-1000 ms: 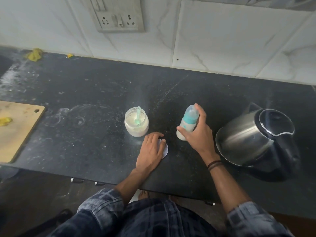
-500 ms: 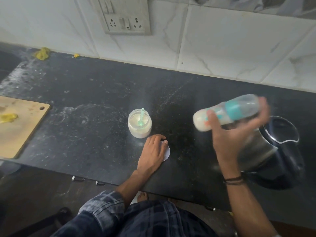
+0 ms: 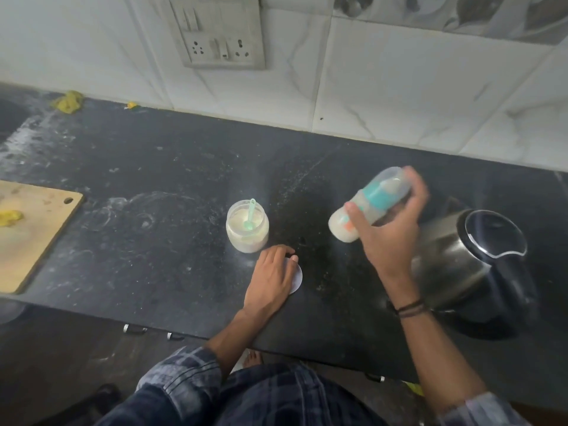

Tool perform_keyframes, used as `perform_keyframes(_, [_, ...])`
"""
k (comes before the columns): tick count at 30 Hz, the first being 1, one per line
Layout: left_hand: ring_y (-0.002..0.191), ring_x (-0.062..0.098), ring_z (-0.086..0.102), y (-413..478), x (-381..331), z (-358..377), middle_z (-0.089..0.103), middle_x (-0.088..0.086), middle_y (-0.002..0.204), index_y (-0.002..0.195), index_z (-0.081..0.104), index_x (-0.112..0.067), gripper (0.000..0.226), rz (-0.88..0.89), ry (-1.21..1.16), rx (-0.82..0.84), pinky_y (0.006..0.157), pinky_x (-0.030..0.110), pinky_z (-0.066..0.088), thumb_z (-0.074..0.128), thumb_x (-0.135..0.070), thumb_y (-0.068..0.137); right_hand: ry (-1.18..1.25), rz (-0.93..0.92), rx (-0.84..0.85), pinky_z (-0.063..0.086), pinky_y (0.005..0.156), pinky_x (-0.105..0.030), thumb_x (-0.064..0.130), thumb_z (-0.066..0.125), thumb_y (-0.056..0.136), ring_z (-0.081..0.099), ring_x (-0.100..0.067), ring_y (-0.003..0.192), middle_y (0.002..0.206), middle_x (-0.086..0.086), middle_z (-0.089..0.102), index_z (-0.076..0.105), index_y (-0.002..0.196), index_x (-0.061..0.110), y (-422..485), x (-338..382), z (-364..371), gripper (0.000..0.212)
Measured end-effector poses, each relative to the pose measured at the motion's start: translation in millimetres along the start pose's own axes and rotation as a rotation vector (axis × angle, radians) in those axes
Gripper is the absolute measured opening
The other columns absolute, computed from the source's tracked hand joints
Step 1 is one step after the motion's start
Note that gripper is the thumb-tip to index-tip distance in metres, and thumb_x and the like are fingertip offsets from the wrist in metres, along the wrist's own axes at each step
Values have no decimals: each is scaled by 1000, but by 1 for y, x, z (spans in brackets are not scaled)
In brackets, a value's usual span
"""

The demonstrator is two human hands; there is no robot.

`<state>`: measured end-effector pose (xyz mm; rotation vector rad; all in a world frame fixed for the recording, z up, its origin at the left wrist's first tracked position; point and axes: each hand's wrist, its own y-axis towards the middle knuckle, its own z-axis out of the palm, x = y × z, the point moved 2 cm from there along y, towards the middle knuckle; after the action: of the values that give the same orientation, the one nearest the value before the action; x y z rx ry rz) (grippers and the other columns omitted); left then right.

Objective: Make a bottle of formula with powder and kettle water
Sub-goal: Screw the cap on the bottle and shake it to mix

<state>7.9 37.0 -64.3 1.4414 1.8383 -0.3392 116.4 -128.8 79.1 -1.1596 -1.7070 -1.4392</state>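
White-streaked black worktop (image 3: 153, 241) under white tiles (image 3: 399, 87) and a socket plate (image 3: 218, 35); right hand (image 3: 387, 238) grip wraps the bottle (image 3: 378, 195), left hand (image 3: 270, 281) spread on a lid (image 3: 297, 278).

A: Where does the jar (image 3: 247, 230) stand?

B: In the middle of the counter (image 3: 153, 256), with the scoop (image 3: 250, 215) in it. Just in front of it lies the lid (image 3: 296, 278), under the left hand (image 3: 270, 279).

A: And the bottle (image 3: 368, 204)?

B: Right of the jar, tilted, held above the counter in the right hand (image 3: 390, 238) (cap end toward the wall). The kettle (image 3: 461, 256) sits right of that, the cutting board (image 3: 30, 235) far left, the socket panel (image 3: 221, 35) on the wall behind.
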Motion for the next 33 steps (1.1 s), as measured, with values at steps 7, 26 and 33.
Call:
perform_keyframes(7, [109, 9, 46, -1, 6, 1, 62, 0, 117, 114, 62, -12, 16, -33, -19, 0, 100, 23, 36, 51, -21, 105, 2, 28, 23, 58, 95, -43, 14, 91, 75, 61, -4, 120, 141, 22, 47, 29, 152, 20, -1, 0, 5, 98])
perform_keyframes(26, [108, 13, 48, 0, 5, 3, 61, 0, 116, 113, 60, -12, 16, -40, -34, 26, 99, 27, 38, 49, -21, 106, -40, -119, -54, 51, 101, -22, 5, 90, 74, 50, 12, 123, 140, 12, 40, 28, 147, 3, -1, 3, -9, 96])
perform_keyframes(33, [109, 12, 47, 0, 7, 3, 61, -1, 117, 114, 60, -13, 18, -60, -42, 32, 99, 29, 39, 47, -23, 107, -46, -60, -29, 55, 98, -33, 19, 90, 76, 53, 11, 121, 137, 25, 45, 30, 149, 12, -5, -4, -4, 94])
